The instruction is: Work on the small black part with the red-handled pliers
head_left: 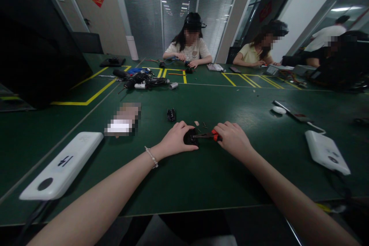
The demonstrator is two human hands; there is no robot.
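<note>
My left hand [176,138] is curled over a small black round part [190,137] on the green table [201,177], pinning it down. My right hand [232,137] is closed around red-handled pliers [209,135], whose dark jaws reach left into the black part. A beaded bracelet sits on my left wrist. Another small black piece [171,114] lies just beyond my left hand. Several tiny bits [198,124] lie scattered above the pliers.
A white box marked 14 [62,165] lies at the near left, another white box [327,152] at the right with a cable. A heap of black tools [141,80] sits mid-left. Other people work at the table's far side. Yellow tape lines mark the table.
</note>
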